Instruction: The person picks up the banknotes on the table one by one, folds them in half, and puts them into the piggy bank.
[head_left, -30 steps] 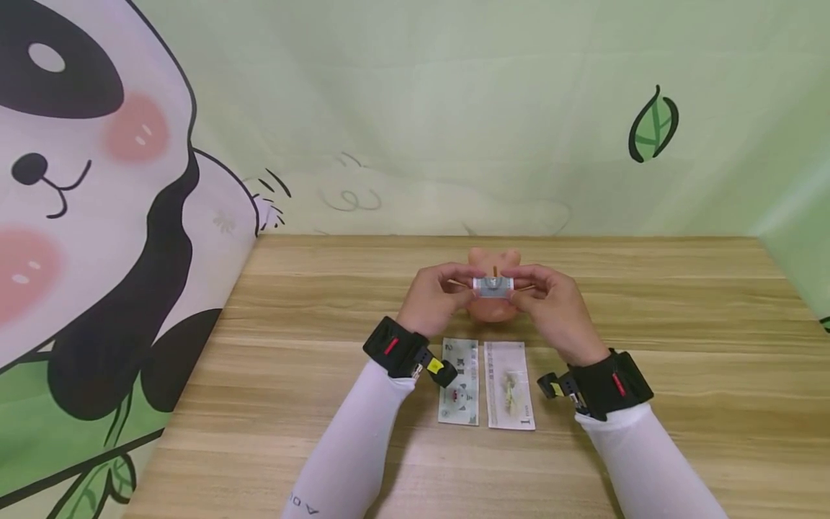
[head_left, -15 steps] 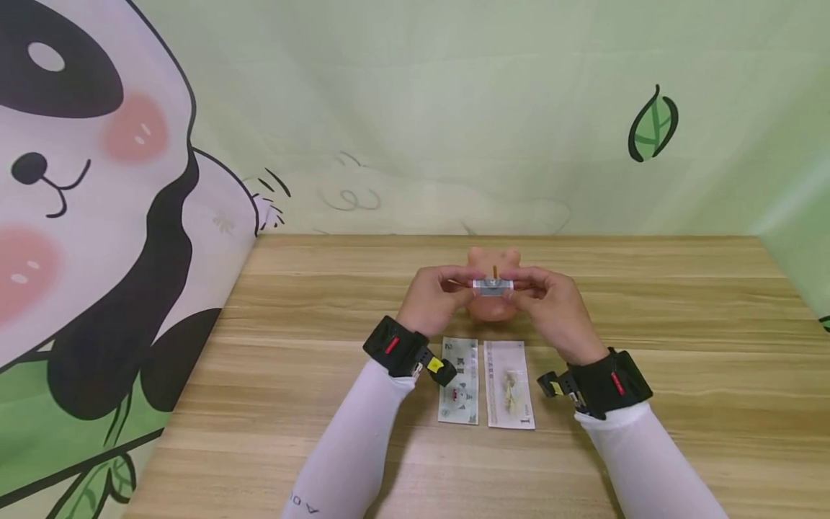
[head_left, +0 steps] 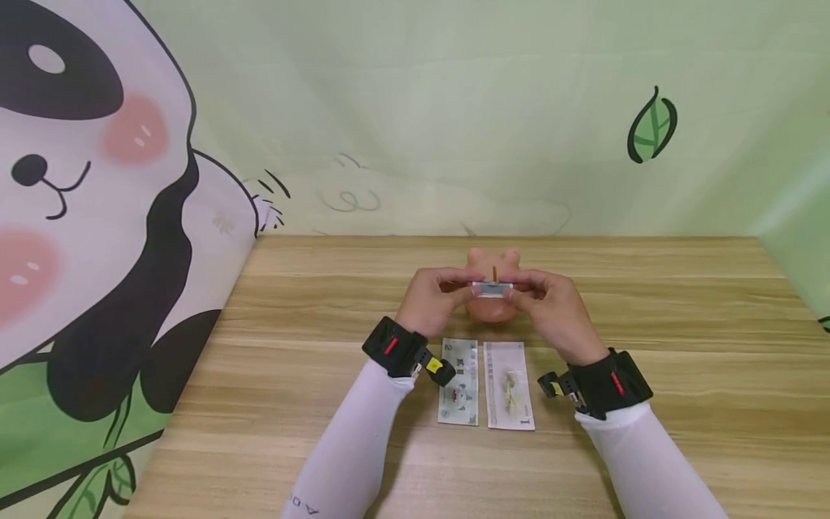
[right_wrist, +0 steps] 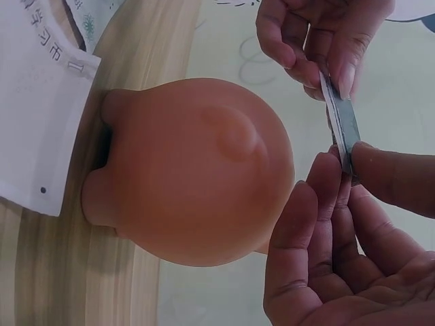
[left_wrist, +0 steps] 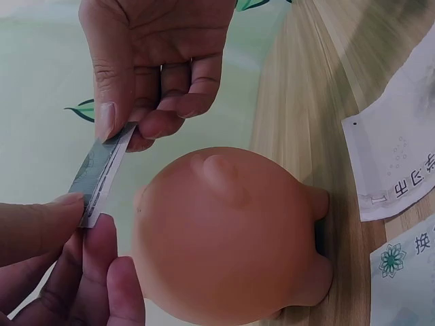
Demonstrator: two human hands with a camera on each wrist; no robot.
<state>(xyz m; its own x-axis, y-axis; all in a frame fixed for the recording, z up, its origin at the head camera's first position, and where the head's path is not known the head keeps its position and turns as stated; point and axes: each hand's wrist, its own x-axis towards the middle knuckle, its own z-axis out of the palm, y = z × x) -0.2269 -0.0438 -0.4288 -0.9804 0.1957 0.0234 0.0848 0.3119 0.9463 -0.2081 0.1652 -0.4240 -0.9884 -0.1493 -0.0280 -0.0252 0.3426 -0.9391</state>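
A folded banknote [head_left: 493, 290], now a narrow strip, is held between both hands above the pink piggy bank [head_left: 491, 311]. My left hand [head_left: 431, 297] pinches its left end between thumb and fingers. At the other end, the thumb and fingers of my right hand [head_left: 552, 306] pinch it. A thin dark slot [head_left: 495, 273] shows on the bank's top, just beyond the strip. In the left wrist view the folded banknote [left_wrist: 102, 173] is apart from the piggy bank [left_wrist: 224, 244], whose rounded rear faces the camera.
Two flat banknotes lie side by side on the wooden table [head_left: 259, 404] nearer the person: a greenish one [head_left: 459, 404] marked 2 and a paler one [head_left: 509, 382] marked 1. Behind the table hangs a light green backdrop [head_left: 415, 108] with a panda print.
The banknote's upper edge has come down, so the strip looks narrower than a second ago. Both hands stay almost in place, and the piggy bank and flat notes have not moved.
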